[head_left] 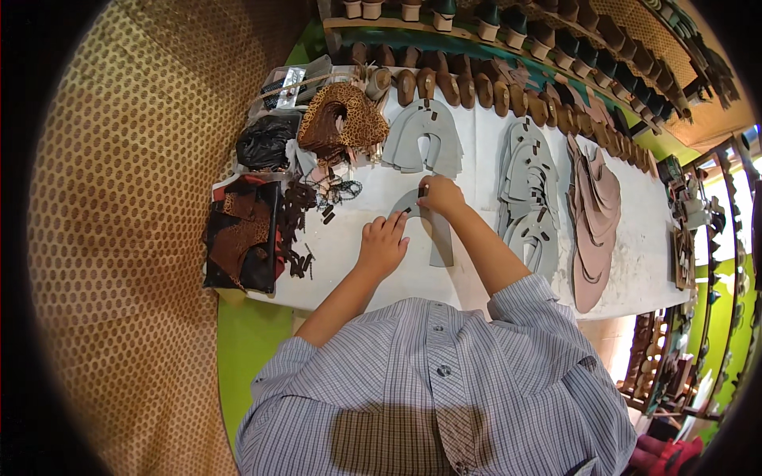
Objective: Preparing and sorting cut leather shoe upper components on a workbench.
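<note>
A grey horseshoe-shaped shoe upper piece lies on the white tabletop in front of me. My left hand rests at its left side, fingers stretched out and fingertips touching it beside a small dark tab. At the curved top, my right hand pinches a small dark brown tab against the grey piece. Just beyond lies a stack of similar grey pieces with brown tabs on their tops. Loose brown tabs are heaped left of my hands.
More grey pieces and pink-beige pieces lie to the right. Brown shoe lasts line the far edge, below a shelf of shoes. At left are a leopard-print bundle, a black plastic bag and dark leather pieces.
</note>
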A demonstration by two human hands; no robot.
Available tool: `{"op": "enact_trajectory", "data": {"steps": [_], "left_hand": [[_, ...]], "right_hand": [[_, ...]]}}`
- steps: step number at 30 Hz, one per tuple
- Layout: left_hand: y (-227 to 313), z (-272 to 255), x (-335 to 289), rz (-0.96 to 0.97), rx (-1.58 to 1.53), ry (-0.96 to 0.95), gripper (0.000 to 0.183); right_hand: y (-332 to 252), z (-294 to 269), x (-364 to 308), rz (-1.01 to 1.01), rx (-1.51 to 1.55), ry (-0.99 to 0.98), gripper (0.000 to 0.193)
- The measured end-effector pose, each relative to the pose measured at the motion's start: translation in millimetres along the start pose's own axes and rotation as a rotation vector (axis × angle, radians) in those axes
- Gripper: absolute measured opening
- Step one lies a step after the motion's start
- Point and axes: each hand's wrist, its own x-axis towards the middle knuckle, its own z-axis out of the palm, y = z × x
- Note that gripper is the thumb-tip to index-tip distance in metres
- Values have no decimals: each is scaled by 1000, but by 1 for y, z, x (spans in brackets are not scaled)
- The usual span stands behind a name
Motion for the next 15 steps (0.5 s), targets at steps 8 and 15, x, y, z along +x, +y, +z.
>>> {"op": "enact_trajectory", "data": {"steps": [8, 15], "left_hand": [[-26, -15, -10, -150, -434, 148, 26], [-86, -57, -15, -543, 40, 315, 16]], "right_hand": [[8, 16, -39, -348, -47, 359, 20], [18, 46, -64, -419, 19, 560, 16]]}}
